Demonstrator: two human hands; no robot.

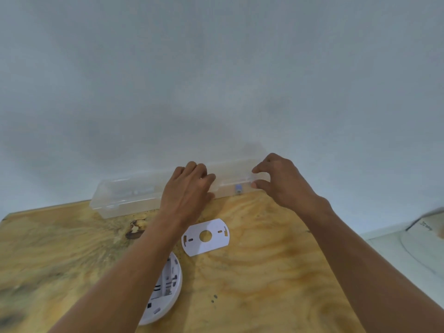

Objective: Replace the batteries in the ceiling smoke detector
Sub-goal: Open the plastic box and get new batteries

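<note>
A clear plastic box lies along the wall at the far edge of the wooden table. My left hand rests on the box's middle, fingers curled over its top. My right hand pinches the box's right end between thumb and fingers. A small blue-grey battery shows through the box near that end. The white smoke detector lies face down near the front, partly hidden by my left forearm. Its flat white mounting plate lies between the detector and the box.
A pale wall rises directly behind the box. At the right, off the table, there is a white surface with a blurred object at the frame edge. The table's left corner is in view.
</note>
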